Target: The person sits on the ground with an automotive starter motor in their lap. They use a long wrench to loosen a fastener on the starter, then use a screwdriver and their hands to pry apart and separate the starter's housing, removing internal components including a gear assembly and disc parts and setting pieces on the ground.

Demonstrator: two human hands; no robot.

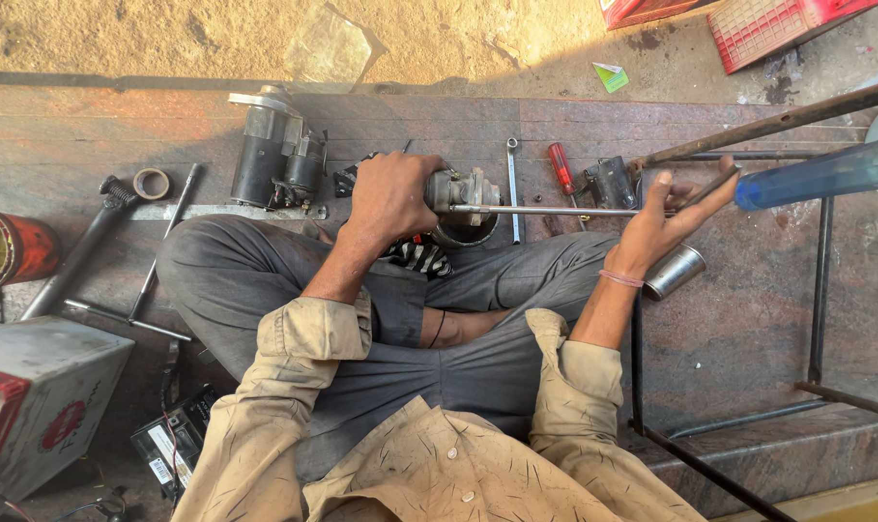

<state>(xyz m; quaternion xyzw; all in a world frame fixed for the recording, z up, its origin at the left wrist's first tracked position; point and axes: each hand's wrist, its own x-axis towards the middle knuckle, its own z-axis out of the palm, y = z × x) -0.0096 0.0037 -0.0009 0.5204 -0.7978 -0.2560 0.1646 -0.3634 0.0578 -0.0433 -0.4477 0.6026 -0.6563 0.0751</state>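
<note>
I sit cross-legged on a stone floor. My left hand [388,198] is closed over a small grey metal motor part [463,190] held above my lap. A long thin metal rod [555,210] runs from that part to the right, where my right hand [656,224] holds its far end, fingers partly spread. A screwdriver with a translucent blue handle [825,174] points in at my right fingertips; whether its shaft is the same rod is unclear.
On the floor lie a starter motor [274,150], a spanner [511,188], a red-handled screwdriver [560,166], a steel cup [673,271], a tape roll [152,182] and a red can [14,246]. A grey box [43,396] sits at left and a rusty metal frame [823,290] at right.
</note>
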